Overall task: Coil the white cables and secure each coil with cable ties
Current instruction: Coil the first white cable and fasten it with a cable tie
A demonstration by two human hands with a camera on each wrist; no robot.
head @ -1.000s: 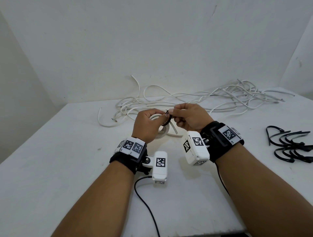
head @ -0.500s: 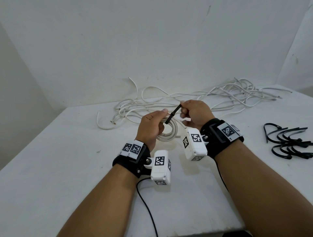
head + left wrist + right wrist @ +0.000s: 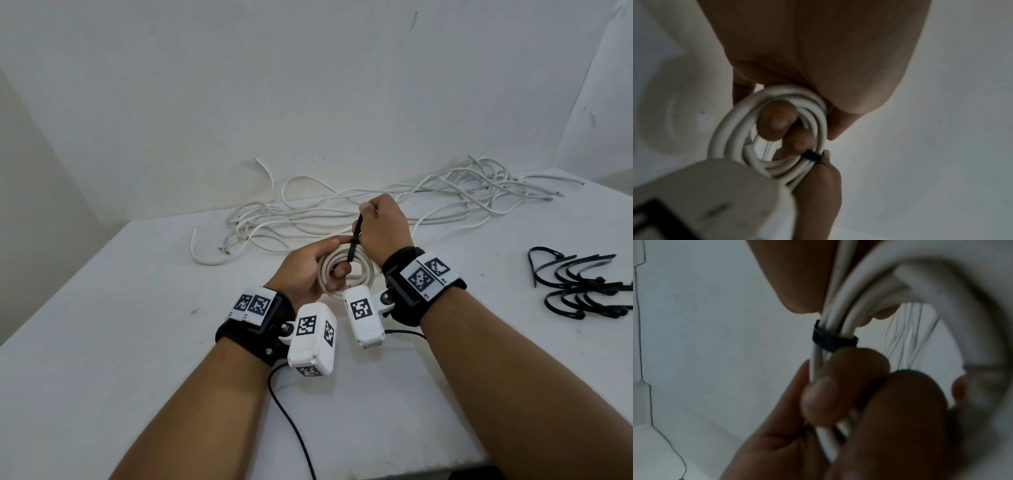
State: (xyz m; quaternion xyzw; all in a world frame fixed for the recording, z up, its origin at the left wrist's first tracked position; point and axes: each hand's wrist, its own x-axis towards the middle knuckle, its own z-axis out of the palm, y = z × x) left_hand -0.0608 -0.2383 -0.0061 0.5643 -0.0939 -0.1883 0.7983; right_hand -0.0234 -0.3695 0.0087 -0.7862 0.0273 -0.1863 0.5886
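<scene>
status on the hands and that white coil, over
Left hand grips white cable coil. Right hand pulls black cable tie tail. Nothing blocking.

Versus the earlier frames, the tie (image 3: 354, 244) now stands steeper with more tail drawn out, its band cinched on the coil (image 3: 346, 270), as the right hand (image 3: 383, 228) sits higher above the left hand (image 3: 308, 270).

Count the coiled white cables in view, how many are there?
1. The coil is in the left hand, with the right hand gripping the black cable tie around it. The remaining white cables lie loose across the table's back, uncoiled.
</scene>
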